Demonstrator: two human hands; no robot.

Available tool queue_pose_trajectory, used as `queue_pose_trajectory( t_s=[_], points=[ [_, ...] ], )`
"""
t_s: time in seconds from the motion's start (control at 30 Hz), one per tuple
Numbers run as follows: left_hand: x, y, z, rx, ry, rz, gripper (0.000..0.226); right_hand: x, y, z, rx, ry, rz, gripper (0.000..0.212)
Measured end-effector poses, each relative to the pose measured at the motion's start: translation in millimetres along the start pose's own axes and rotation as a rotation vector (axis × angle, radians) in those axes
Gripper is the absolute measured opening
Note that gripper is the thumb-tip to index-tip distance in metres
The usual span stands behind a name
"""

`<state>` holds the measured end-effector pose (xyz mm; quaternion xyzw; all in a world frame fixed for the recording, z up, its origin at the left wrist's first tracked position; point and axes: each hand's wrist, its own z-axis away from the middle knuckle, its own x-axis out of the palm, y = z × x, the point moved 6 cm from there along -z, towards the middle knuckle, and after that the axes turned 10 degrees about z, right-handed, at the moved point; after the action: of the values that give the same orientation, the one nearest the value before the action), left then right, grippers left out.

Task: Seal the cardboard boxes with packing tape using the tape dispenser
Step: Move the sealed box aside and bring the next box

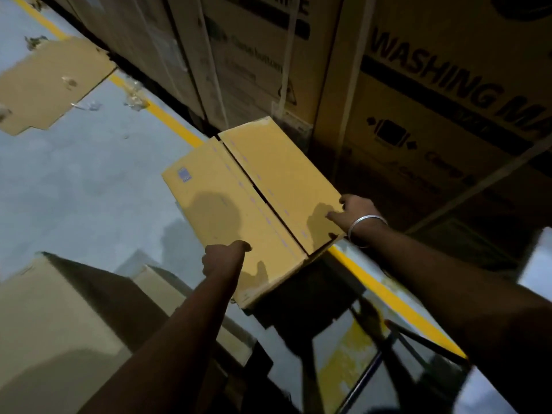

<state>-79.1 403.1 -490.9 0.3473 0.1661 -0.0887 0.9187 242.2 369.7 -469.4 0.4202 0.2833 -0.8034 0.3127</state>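
Holding a yellow-brown rectangular cardboard box between both hands, its two top flaps folded down with a dark open seam running lengthwise between them. Gripping the near left edge with the left hand, fingers curled over the side and the thumb on top. Resting on the near right corner with the right hand, fingers bent over the flap's edge, a silver metal bangle round that wrist. Lying on the grey floor well beyond the left hand, a flat torn sheet of brown cardboard. Running beyond the box and under the right arm, a yellow painted line. Standing just past the right hand, tall brown cartons printed WASHING. Sitting below the left forearm, pale beige cartons. Cannot tell what dark thing lies beneath the box.
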Motion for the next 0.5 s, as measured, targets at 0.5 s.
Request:
queue_pose_trajectory(
  t_s=[0.5],
  points=[
    [20,-48,-61,-0.218,-0.009,0.153,0.105,50,16,-89,0.208,-0.149,-0.143,0.107]
  ],
)
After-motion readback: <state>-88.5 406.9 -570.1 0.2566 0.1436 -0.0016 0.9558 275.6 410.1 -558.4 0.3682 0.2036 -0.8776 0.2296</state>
